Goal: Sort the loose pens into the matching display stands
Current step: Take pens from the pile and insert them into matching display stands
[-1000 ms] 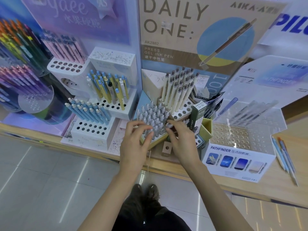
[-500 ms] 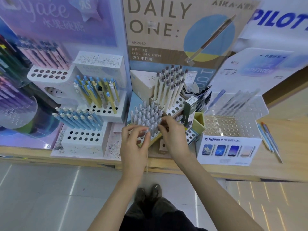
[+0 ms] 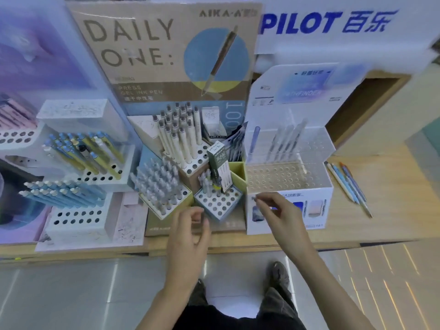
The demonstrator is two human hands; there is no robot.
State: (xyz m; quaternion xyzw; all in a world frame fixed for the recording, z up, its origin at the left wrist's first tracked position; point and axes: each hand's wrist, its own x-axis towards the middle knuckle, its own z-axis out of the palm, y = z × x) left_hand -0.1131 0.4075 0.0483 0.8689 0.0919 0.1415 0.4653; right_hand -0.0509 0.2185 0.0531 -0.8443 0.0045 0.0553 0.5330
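This is a stationery shop. A wooden surface (image 3: 392,186) carries branded stands (image 3: 76,219) with rows of holes, packed with pens (image 3: 64,194). Behind them stand a "DAILY ONE" gel ink pen poster (image 3: 142,67) and a PILOT sign (image 3: 302,22). Below is a tiled floor (image 3: 71,294).

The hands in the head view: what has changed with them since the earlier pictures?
Both hands came off the grey pens and drew back. The left hand hangs before them, holding nothing visible; the right hand moved right, before the Pathfinder box. The loose pens on the counter stayed.
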